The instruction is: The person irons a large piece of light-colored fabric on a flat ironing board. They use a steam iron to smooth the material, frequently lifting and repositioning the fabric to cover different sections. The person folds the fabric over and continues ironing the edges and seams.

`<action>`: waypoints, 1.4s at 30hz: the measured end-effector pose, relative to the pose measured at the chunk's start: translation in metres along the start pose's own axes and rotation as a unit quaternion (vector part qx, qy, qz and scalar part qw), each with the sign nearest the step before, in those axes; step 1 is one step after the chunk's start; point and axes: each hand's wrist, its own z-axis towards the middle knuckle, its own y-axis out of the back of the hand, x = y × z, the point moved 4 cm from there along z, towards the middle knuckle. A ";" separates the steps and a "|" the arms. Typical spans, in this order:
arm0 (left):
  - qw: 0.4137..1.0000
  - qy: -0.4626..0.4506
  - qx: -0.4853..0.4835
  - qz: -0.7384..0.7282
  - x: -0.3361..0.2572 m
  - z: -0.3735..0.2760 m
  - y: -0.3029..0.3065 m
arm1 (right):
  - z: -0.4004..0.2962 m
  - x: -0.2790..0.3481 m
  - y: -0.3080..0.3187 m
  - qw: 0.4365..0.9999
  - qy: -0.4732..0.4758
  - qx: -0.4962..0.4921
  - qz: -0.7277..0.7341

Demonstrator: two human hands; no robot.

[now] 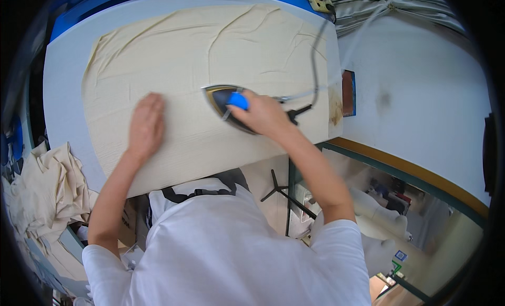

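A cream cloth [177,61] lies spread over a white-covered ironing table [63,93], its near edge hanging toward my body. Wrinkles run across its far part, while the near part looks flatter. My right hand [264,112] grips the handle of a steam iron [219,101] with a blue part near the thumb. The iron rests on the cloth right of centre, its tip pointing left and away. Flat on the cloth to the left of the iron is my left hand [148,122], holding nothing, its fingers slightly blurred.
A grey cord [315,65] and a pale hose run from the iron toward a power socket [321,3] at the back right. Crumpled cream cloth [55,187] is heaped at the left. A white tabletop [414,105] adjoins on the right; a black stand [278,186] is below.
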 end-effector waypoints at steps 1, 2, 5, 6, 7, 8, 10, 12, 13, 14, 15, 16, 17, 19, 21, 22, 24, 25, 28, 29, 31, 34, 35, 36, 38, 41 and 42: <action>1.000 -0.015 0.015 -0.022 -0.024 0.006 -0.020 | -0.008 -0.034 0.008 1.000 -0.018 -0.012 -0.005; 0.998 -0.039 0.026 -0.030 -0.044 0.012 -0.040 | -0.016 -0.064 0.017 0.999 -0.036 -0.024 -0.011; 0.996 -0.065 0.066 -0.016 -0.098 0.035 -0.097 | -0.036 -0.141 0.039 0.996 -0.061 -0.059 0.014; 0.993 -0.067 0.096 0.007 -0.112 0.047 -0.114 | -0.037 -0.156 0.045 0.996 -0.059 -0.058 0.016; 0.994 -0.049 0.095 0.029 -0.122 0.063 -0.126 | -0.038 -0.164 0.052 0.996 -0.063 -0.058 0.017; 0.994 -0.028 0.096 0.050 -0.133 0.076 -0.137 | -0.035 -0.166 0.054 0.997 -0.047 -0.050 0.020; 0.990 0.011 0.099 0.100 -0.139 0.082 -0.143 | -0.028 -0.158 0.059 0.999 -0.026 -0.021 0.033; 0.981 0.047 0.098 0.158 -0.138 0.081 -0.141 | -0.019 -0.153 0.051 0.999 0.023 -0.022 0.010; 0.982 0.047 0.094 0.160 -0.135 0.080 -0.139 | -0.014 -0.149 0.047 0.999 0.041 -0.030 0.007; 0.982 0.045 0.090 0.161 -0.128 0.076 -0.136 | -0.006 -0.140 0.048 0.999 0.040 -0.023 0.009; 0.982 0.046 0.088 0.161 -0.126 0.068 -0.132 | -0.001 -0.129 0.049 0.999 0.040 -0.013 0.010; 0.983 0.054 0.083 0.154 -0.125 0.069 -0.134 | 0.005 -0.121 0.049 0.998 0.052 -0.016 0.018; 0.983 0.062 0.076 0.154 -0.124 0.070 -0.134 | 0.010 -0.113 0.049 0.997 0.062 -0.021 0.026; 0.986 0.071 0.061 0.139 -0.127 0.070 -0.136 | 0.020 -0.101 0.047 0.994 0.093 -0.049 0.033; 0.988 0.071 0.052 0.127 -0.127 0.068 -0.138 | 0.026 -0.102 0.041 0.990 0.124 -0.056 0.033; 0.986 0.069 0.058 0.140 -0.128 0.068 -0.139 | 0.023 -0.107 0.044 0.992 0.114 -0.038 0.024; 0.983 0.067 0.066 0.156 -0.128 0.068 -0.140 | 0.013 -0.125 0.052 0.996 0.080 -0.020 0.013; 0.983 0.066 0.067 0.159 -0.129 0.068 -0.140 | 0.004 -0.143 0.058 0.998 0.058 -0.020 0.012; 0.984 0.064 0.061 0.153 -0.131 0.067 -0.140 | -0.018 -0.204 0.084 0.999 -0.015 -0.039 0.026; 0.985 0.061 0.058 0.149 -0.130 0.068 -0.140 | -0.024 -0.228 0.092 0.998 -0.057 -0.031 0.025; 0.985 0.062 0.057 0.151 -0.128 0.067 -0.137 | -0.035 -0.279 0.108 0.989 -0.109 -0.093 0.042; 0.984 0.057 0.062 0.156 -0.126 0.067 -0.137 | -0.048 -0.359 0.129 0.969 -0.178 -0.168 0.024; 0.985 0.061 0.057 0.151 -0.128 0.069 -0.139 | -0.055 -0.376 0.138 0.963 -0.191 -0.187 0.021; 0.985 0.066 0.051 0.151 -0.129 0.071 -0.141 | -0.065 -0.386 0.140 0.958 -0.207 -0.199 0.014; 0.990 0.053 0.037 0.126 -0.142 0.078 -0.150 | -0.087 -0.388 0.138 0.957 -0.215 -0.195 0.023; 0.994 -0.094 0.064 0.011 -0.205 0.122 -0.203 | -0.112 -0.374 0.140 0.970 -0.180 -0.155 0.058; 0.988 -0.121 0.099 0.006 -0.234 0.146 -0.226 | -0.118 -0.368 0.140 0.974 -0.165 -0.144 0.061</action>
